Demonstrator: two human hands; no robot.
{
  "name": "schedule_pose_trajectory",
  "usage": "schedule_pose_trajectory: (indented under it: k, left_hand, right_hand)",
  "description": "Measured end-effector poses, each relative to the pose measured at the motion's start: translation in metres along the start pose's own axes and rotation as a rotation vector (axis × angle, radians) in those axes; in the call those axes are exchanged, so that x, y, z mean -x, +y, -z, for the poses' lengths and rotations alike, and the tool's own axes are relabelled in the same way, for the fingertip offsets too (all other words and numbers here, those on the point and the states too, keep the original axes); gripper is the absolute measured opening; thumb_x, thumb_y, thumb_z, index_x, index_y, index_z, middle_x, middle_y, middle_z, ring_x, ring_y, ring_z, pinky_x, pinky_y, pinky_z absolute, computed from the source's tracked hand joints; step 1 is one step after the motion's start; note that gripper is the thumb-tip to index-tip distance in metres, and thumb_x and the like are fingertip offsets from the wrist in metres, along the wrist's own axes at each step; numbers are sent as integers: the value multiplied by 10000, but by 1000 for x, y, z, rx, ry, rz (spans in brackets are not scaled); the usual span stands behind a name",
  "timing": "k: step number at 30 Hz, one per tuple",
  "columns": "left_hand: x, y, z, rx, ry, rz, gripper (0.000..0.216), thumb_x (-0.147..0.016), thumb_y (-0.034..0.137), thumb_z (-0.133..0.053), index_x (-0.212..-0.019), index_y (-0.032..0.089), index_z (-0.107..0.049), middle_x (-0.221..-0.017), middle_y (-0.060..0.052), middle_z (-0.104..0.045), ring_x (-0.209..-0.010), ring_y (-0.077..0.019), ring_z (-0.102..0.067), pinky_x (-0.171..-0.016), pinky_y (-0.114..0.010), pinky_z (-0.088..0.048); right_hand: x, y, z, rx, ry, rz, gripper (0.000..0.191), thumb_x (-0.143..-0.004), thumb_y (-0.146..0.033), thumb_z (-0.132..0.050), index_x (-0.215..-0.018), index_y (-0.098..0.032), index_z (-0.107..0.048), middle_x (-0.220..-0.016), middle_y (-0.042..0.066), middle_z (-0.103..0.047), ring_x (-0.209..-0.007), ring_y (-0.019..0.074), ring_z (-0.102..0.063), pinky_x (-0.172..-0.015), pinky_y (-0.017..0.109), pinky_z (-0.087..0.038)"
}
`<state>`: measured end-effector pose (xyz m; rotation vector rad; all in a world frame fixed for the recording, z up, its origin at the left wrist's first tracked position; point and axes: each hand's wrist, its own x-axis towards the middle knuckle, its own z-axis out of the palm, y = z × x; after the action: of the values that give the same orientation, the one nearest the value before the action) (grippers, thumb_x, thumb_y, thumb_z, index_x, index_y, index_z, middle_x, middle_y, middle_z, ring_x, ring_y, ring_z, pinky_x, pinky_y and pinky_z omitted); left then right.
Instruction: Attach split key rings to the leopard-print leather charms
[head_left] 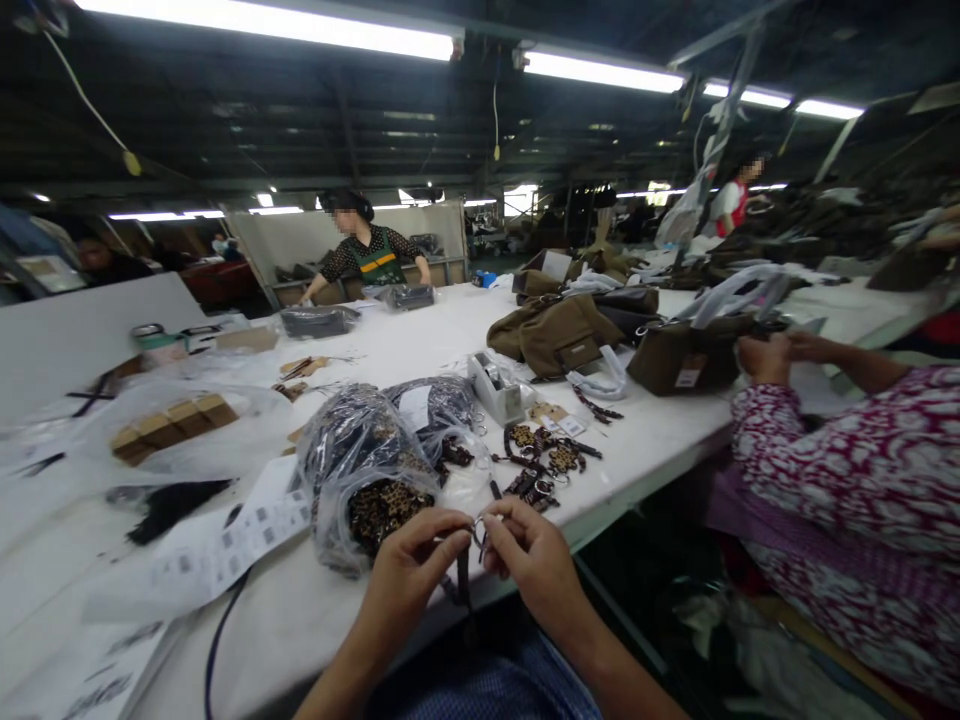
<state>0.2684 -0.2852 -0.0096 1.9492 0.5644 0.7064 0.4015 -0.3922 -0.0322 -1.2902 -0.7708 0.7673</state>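
My left hand (412, 570) and my right hand (525, 555) meet at the near edge of the white table (300, 610), fingers pinched on a small metal ring (480, 528) with a dark strap (463, 580) hanging from it. Just beyond the hands lies a clear plastic bag (360, 470) full of leopard-print strap pieces. Loose leopard-print tags (547, 460) lie to the right of it.
A person in a red and white patterned sleeve (840, 470) works at my right on a brown bag (675, 365). More brown bags (559, 330) sit mid-table. A sticker sheet (225, 545) and bagged boxes (172, 425) lie left. Another worker (367, 250) stands at the far end.
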Motion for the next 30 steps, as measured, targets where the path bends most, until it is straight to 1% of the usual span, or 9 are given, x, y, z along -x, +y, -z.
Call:
schedule_pose_trajectory:
  k: [5, 9, 14, 17, 20, 23, 25, 28, 30]
  left_hand:
    - [8, -1, -1, -16, 26, -70, 98, -823, 271, -687, -859, 231, -768, -907, -36, -746, -875, -180, -685, -814, -247, -529]
    - [13, -5, 2, -18, -22, -84, 94, -817, 262, -687, -832, 230, -774, -870, -42, -753, -844, -185, -694, -795, -251, -543]
    - [20, -15, -1, 42, -18, 47, 147, -795, 313, -696, -870, 208, -766, -890, -55, -757, -832, -196, -707, -768, -250, -564]
    - [25, -15, -6, 63, 37, 116, 193, -748, 357, -728, -824, 182, -752, -869, -62, -756, -807, -208, -709, -717, -248, -578]
    - [28, -10, -13, 113, -4, 217, 199, -758, 359, -717, -842, 183, -759, -847, -62, -771, -781, -213, -721, -719, -259, -585]
    - [26, -2, -23, 188, -34, 229, 180, -785, 296, -669, -890, 197, -777, -920, -68, -783, -856, -231, -731, -794, -286, -585]
    - [22, 2, -27, 221, -47, 221, 193, -795, 276, -647, -913, 205, -783, -943, -66, -784, -882, -236, -732, -815, -296, -586]
    - [16, 2, -27, 267, -43, 212, 260, -818, 332, -650, -1028, 227, -763, -1070, -67, -761, -1005, -246, -708, -889, -321, -570]
    - [15, -5, -21, 258, -2, 200, 310, -826, 382, -655, -1088, 241, -740, -1182, -68, -720, -1113, -254, -661, -948, -341, -544]
  right_hand:
    - [5, -4, 0, 25, -28, -11, 287, -879, -438, -624, -881, -151, -613, -546, -24, -595, -492, 100, -520, -505, 200, -401]
    - [7, -4, 1, -9, -78, -63, 284, -879, -426, -625, -842, -145, -610, -539, -28, -582, -471, 88, -502, -493, 191, -386]
    - [19, -8, 2, 17, -159, -78, 280, -886, -426, -613, -847, -148, -605, -548, -32, -574, -475, 92, -515, -494, 187, -388]
    - [28, -12, 5, 201, -126, 3, 248, -922, -399, -563, -874, -164, -627, -567, -22, -599, -522, 114, -567, -536, 199, -415]
    - [34, -10, 8, 375, -133, 104, 232, -953, -351, -506, -1031, -198, -662, -690, 9, -677, -609, 141, -625, -610, 221, -458]
    - [35, -1, 10, 474, -176, 188, 347, -956, -309, -484, -1277, -237, -593, -845, 37, -727, -696, 170, -661, -709, 261, -502]
    - [33, 2, 12, 510, -187, 181, 408, -956, -314, -481, -1352, -237, -542, -791, 30, -724, -692, 183, -668, -719, 277, -514]
    - [25, -6, 20, 512, -156, 119, 418, -962, -354, -480, -1359, -237, -537, -747, 20, -716, -681, 186, -683, -705, 277, -525]
    - [15, -19, 31, 502, -65, 97, 365, -955, -393, -497, -1263, -234, -610, -799, 30, -726, -689, 184, -697, -690, 267, -529]
